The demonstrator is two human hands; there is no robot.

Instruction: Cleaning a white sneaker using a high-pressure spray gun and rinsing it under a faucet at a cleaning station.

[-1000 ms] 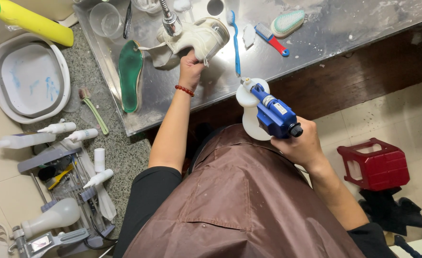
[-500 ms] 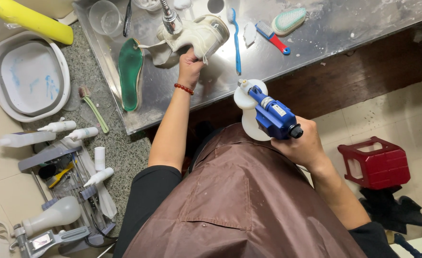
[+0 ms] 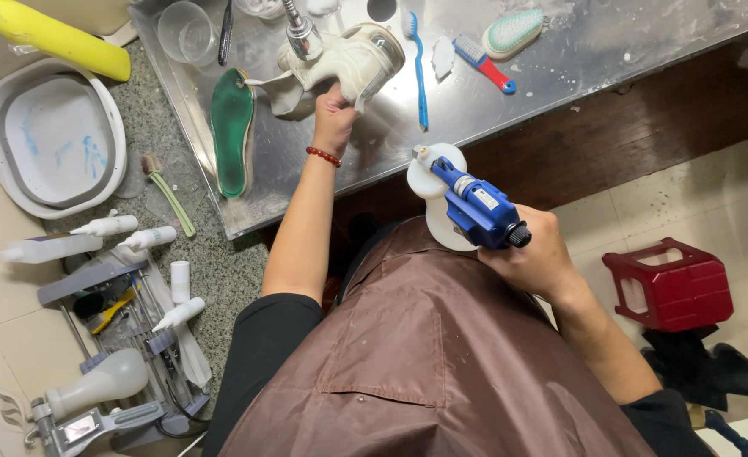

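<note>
At the far left of the frame a white basin (image 3: 52,140) is sitting on the speckled floor, with a yellow bottle (image 3: 48,34) lying above it and a cluster of small white squeeze bottles (image 3: 107,226) lying below. On the steel counter (image 3: 602,68) a green insole (image 3: 232,131) is lying flat near the left edge, beside a clear cup (image 3: 181,30).

Moving toward the centre, the left hand (image 3: 333,114) is gripping a cream shoe (image 3: 349,59) from underneath, fingers curled around its side, pressing it against the counter in the upper middle of the frame beneath a metal tap (image 3: 302,34). The shoe is sitting in much the same place as half a second ago, though it is now tipping so its opening faces more to the right. A blue toothbrush (image 3: 418,72) is lying just right of it, then a red-handled brush (image 3: 486,61) and a pale scrub brush (image 3: 514,30).

Right of centre, the right hand (image 3: 535,258) is wrapping closed around the blue spray head (image 3: 475,207) of a white bottle (image 3: 437,186). Compared with a second ago, the nozzle is sitting slightly higher and nearer the counter edge, pointing toward the shoe, so the sprayer seems to be closing on the shoe rather than drawing back.

A brown apron (image 3: 425,364) is filling the lower middle, and a red stool (image 3: 670,283) is standing at lower right.
</note>
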